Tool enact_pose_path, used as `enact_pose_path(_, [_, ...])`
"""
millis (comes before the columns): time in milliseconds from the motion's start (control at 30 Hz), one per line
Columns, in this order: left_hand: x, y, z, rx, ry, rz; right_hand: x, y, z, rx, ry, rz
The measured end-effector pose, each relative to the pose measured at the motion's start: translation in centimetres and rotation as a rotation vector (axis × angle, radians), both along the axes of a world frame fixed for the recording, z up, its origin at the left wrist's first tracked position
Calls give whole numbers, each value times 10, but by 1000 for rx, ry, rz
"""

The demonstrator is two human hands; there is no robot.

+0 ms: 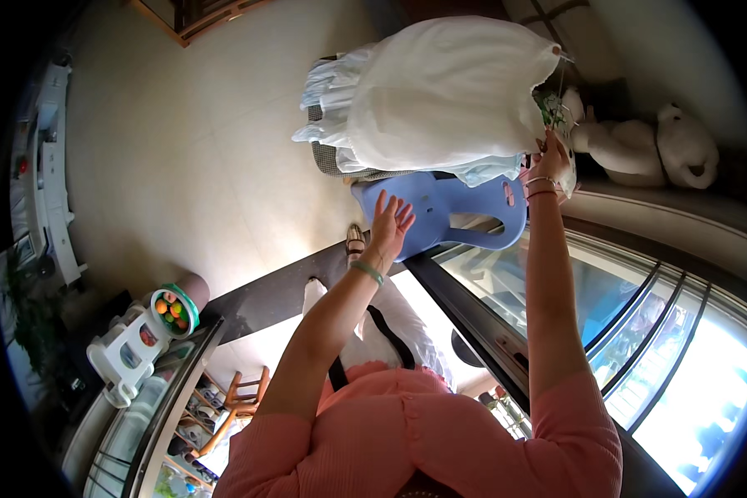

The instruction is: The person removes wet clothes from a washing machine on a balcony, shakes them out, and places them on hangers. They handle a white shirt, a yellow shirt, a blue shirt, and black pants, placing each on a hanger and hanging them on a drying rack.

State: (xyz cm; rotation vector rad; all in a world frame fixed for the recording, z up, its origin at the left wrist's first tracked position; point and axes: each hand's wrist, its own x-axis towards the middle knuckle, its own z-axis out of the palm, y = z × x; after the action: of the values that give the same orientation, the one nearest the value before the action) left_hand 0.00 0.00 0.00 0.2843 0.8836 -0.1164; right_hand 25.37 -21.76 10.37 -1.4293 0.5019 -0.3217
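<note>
A sleeveless white dress (440, 95) with a ruffled hem spreads across the upper middle. Beneath it show the edges of a pale blue garment (494, 171) and a dark checked one (327, 158). My right hand (548, 164), arm stretched forward, is closed at the dress's neck end; exactly what its fingers grip there is partly hidden. A thin clear piece, perhaps a hanger, sticks out at the far shoulder. My left hand (390, 226) is held with fingers spread over a blue plastic chair (423, 209), holding nothing.
A large white stuffed toy (639, 149) sits at the far right. Below it runs a dark-framed glass sliding door (581, 282). At the left, a white plastic step stool (124, 353) stands by a bin of colored balls (172, 311). A dark threshold (261, 290) crosses the floor by my feet.
</note>
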Motion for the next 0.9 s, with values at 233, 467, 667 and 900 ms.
enact_pose_path(233, [2, -10, 13, -45, -14, -183, 24, -48, -36, -47, 190, 49])
enact_pose_path(467, [-8, -3, 41, -92, -88, -221, 35, -78, -80, -375, 337, 155])
enact_pose_path(667, [-30, 12, 76, -152, -193, -244, -28, -28, -53, -461, 54, -150])
enact_pose_path(900, [-94, 41, 119, -193, -386, -306, -234, 88, 27, 604, -59, 292])
